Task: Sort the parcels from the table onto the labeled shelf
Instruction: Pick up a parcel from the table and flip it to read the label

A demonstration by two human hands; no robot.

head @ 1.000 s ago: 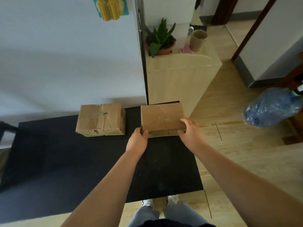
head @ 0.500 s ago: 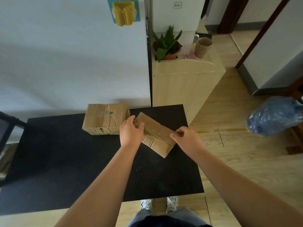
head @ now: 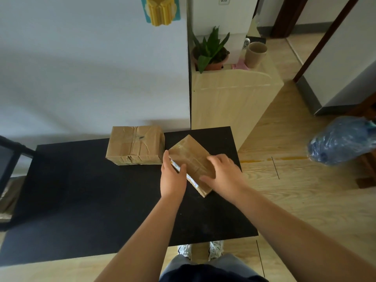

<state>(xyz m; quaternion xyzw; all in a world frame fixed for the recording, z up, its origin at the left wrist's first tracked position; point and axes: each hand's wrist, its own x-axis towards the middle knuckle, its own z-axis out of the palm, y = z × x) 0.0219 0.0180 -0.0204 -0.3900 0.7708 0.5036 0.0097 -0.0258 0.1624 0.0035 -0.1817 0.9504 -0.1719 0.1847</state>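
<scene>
Both my hands hold a brown cardboard parcel [head: 190, 154] tilted up on edge above the black table [head: 85, 200]. My left hand [head: 173, 176] grips its near left side, where a white label strip shows. My right hand [head: 222, 175] lies over its right part, fingers spread across the taped face. A second, crumpled brown parcel [head: 135, 144] rests flat on the table's far edge, just left of the held one and apart from both hands. No labeled shelf is in view.
A white wall stands behind the table. To the right is a light wooden cabinet [head: 230, 102] carrying a potted plant [head: 211, 51] and a brown cup [head: 255, 53]. A blue plastic bag [head: 343, 139] sits on the wooden floor at right. A black chair frame [head: 12, 159] is at left.
The right-hand parcel was lifted off the table and turned over diagonally in both hands, so a label strip now shows. My right hand moved onto its top face. The other parcel stayed put.
</scene>
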